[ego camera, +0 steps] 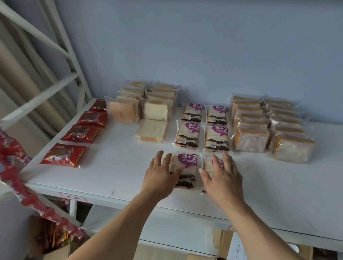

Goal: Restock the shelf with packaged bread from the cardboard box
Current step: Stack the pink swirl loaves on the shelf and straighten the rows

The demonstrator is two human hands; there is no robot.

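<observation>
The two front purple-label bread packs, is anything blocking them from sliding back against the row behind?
Nothing visible. The left hand and right hand rest on the front purple-label packs; only a narrow strip of bare shelf separates them from the middle purple-label row.

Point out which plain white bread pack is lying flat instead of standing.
The lone plain bread pack in front of the left block's right column lies flat on the shelf; the packs behind it stand upright in rows.
</observation>
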